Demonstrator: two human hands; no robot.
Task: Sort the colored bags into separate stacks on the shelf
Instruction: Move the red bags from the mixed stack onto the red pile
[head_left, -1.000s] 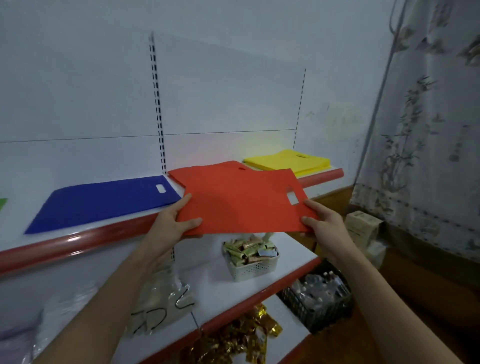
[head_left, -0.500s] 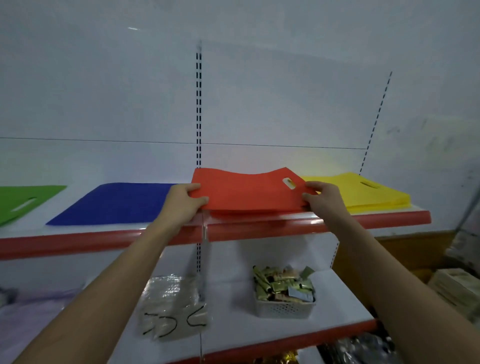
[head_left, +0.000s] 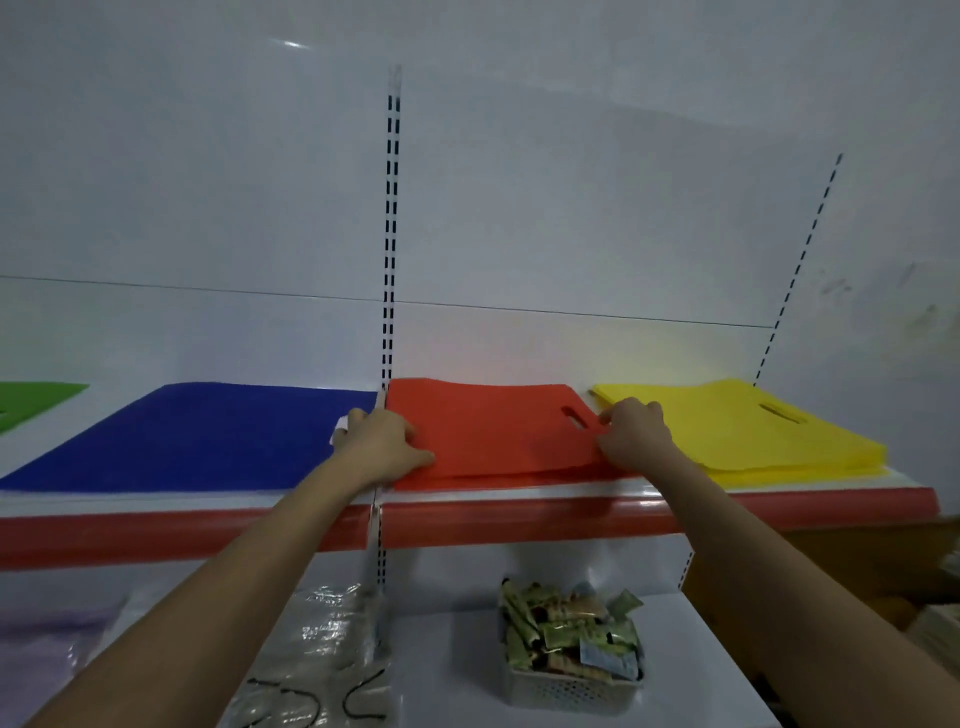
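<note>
A: Shelving fills most of the view, a white metal shelf with a red front lip (head_left: 519, 519) running across it. What lies on it?

B: From widest to narrowest in view: a flat blue fabric bag stack (head_left: 197, 436), a flat yellow fabric bag stack with a cut-out handle (head_left: 737, 431), a flat red fabric bag with a slot handle (head_left: 493, 431) between those two, and a sliver of green fabric bag (head_left: 31, 402) at the far left edge.

A: And the hands?

B: The left hand (head_left: 376, 447) grips the red bag's left edge, thumb on top, fingers curled under. The right hand (head_left: 634, 434) pinches its right edge just beside the handle slot, fingers bent onto the fabric.

A: So which step is this?

B: I judge it as laying the red bag onto its own pile. It looks nearly flat, with another red layer showing underneath along the front.

A: Next?

B: Probably squaring the edges so it stays apart from blue and yellow, then letting go. Below, a small white plastic basket of wrapped packets (head_left: 571, 654) plays no part.
</note>
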